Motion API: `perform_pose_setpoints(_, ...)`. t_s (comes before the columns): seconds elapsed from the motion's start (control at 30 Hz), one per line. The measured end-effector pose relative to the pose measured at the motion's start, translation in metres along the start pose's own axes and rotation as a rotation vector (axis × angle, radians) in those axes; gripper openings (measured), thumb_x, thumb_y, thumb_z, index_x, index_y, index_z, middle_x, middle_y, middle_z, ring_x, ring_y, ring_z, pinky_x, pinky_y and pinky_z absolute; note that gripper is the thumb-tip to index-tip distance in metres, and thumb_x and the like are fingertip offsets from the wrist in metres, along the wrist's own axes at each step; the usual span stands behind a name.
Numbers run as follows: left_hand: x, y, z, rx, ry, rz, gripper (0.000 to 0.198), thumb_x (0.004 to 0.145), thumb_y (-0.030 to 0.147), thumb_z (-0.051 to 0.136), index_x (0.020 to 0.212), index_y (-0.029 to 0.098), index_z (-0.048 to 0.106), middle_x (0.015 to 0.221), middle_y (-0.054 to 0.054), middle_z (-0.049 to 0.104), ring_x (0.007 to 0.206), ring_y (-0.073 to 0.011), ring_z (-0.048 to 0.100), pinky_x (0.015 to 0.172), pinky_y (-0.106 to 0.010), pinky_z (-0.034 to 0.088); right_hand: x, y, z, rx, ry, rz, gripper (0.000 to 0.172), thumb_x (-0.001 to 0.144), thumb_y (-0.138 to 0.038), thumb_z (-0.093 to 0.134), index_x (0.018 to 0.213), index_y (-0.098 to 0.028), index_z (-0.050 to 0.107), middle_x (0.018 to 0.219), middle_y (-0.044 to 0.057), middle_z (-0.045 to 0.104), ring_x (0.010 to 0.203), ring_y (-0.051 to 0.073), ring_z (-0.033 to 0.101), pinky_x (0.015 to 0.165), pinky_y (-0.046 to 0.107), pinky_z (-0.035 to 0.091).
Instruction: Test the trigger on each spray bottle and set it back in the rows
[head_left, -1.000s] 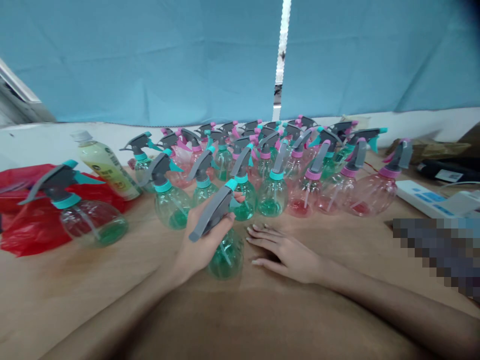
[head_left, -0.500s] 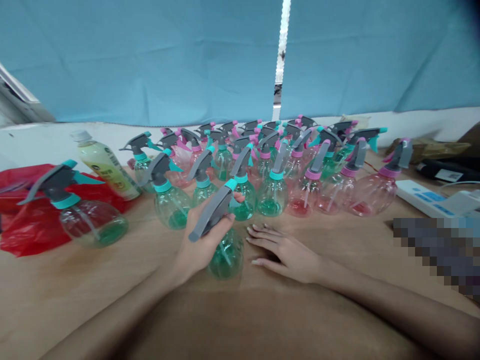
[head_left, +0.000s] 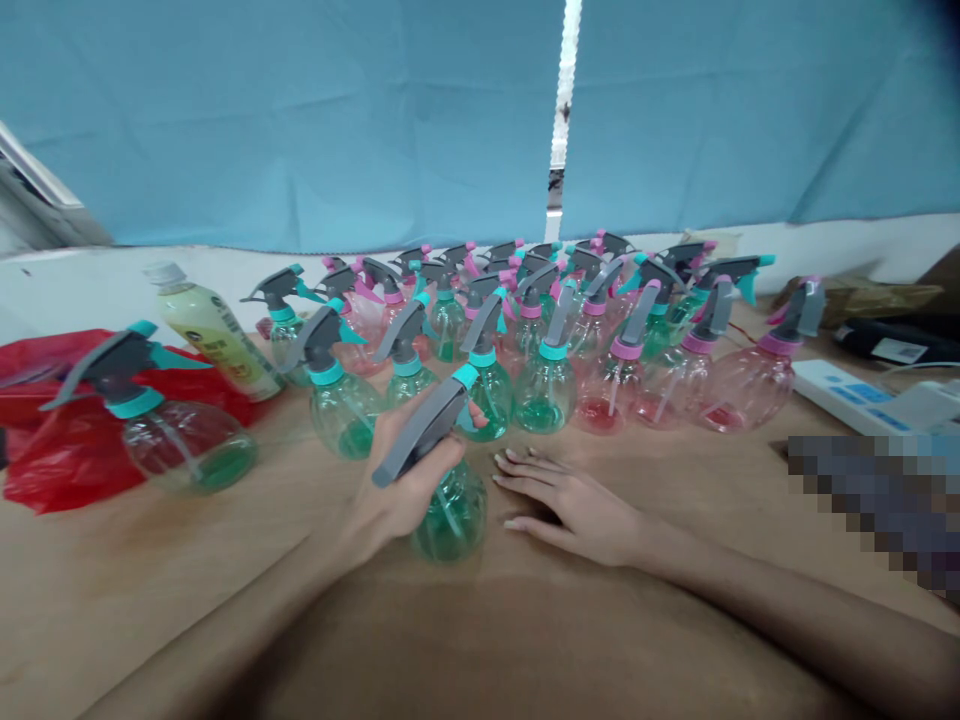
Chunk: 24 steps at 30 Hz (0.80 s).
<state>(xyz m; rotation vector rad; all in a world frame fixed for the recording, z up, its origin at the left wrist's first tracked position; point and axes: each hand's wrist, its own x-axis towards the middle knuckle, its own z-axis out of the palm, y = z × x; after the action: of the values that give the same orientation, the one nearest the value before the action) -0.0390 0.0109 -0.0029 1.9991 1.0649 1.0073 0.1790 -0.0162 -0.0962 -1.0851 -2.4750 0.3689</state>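
Note:
My left hand [head_left: 405, 480] is wrapped around the neck and trigger of a green spray bottle [head_left: 452, 520], whose grey head and teal nozzle rise above the fingers. The bottle stands at the front of the group, and its collar is hidden by the hand. To its right, my right hand [head_left: 566, 505] lies on the wooden table [head_left: 645, 630] with fingers stretched out, holding nothing. Just beyond both hands is a front row of spray bottles, among them a green one [head_left: 544, 400] with a teal collar and a pink one [head_left: 606, 400] with a pink collar.
More spray bottles crowd behind. On the left are another green spray bottle [head_left: 187, 445], a red plastic bag [head_left: 67, 470] and a leaning drink bottle [head_left: 217, 335]. A white power strip [head_left: 847, 395] and a black object [head_left: 900, 343] lie at the right. A blue cloth [head_left: 360, 120] hangs behind.
My left hand and the head of the spray bottle it grips have shifted very slightly left and down. The index fingertip shows a little more. My right hand has stayed in place.

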Motion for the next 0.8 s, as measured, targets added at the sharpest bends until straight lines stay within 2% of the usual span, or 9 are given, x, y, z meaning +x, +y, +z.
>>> perform_pose_setpoints(0.2,-0.0005,-0.0041,0.0017,-0.025,0.042,0.013,0.013,0.078,0.026,0.052,0.084,0.023,0.064,0.074,0.001,0.060,0.062,-0.0157,0.053,0.067,-0.030,0.046,-0.0001,0.0003,0.0000,0.009,0.003,-0.001,0.055,0.093,-0.049,0.043,0.137,-0.017,0.045,0.144,0.009,0.043,0.136,0.022,0.034,0.113,0.043,0.028)
perform_pose_setpoints(0.4,-0.0006,-0.0056,0.0006,-0.017,0.013,0.060,0.012,0.077,0.025,0.053,0.083,0.023,0.062,0.077,0.000,0.063,0.071,-0.0185,0.058,0.071,-0.032,0.048,-0.0001,-0.0005,-0.0011,-0.001,-0.007,-0.001,0.056,0.093,-0.049,0.043,0.137,-0.016,0.045,0.144,0.009,0.043,0.136,0.021,0.034,0.114,0.042,0.027)
perform_pose_setpoints(0.63,0.0061,-0.0033,0.0033,-0.005,0.040,0.006,0.026,0.083,0.030,0.052,0.107,0.026,0.062,0.076,0.001,0.066,0.062,-0.0174,0.060,0.064,-0.031,0.049,0.0000,-0.0004,-0.0012,0.007,-0.003,-0.003,0.056,0.093,-0.049,0.043,0.138,-0.016,0.044,0.144,0.010,0.043,0.136,0.021,0.034,0.114,0.043,0.027)
perform_pose_setpoints(0.7,0.0063,-0.0020,0.0060,-0.003,0.065,0.024,0.029,0.084,0.032,0.053,0.112,0.026,0.057,0.084,-0.001,0.069,0.066,-0.0178,0.062,0.064,-0.031,0.050,0.0000,-0.0003,-0.0013,0.004,-0.009,0.001,0.056,0.093,-0.049,0.043,0.138,-0.015,0.044,0.144,0.010,0.042,0.136,0.021,0.033,0.114,0.042,0.027)
perform_pose_setpoints(0.8,0.0054,0.0013,0.0091,-0.056,0.091,0.078,0.034,0.083,0.032,0.057,0.116,0.027,0.049,0.104,-0.003,0.069,0.080,-0.0185,0.066,0.075,-0.033,0.053,0.0001,0.0002,-0.0008,0.003,-0.008,-0.002,0.056,0.093,-0.049,0.043,0.138,-0.015,0.043,0.145,0.009,0.042,0.137,0.021,0.033,0.114,0.042,0.026)
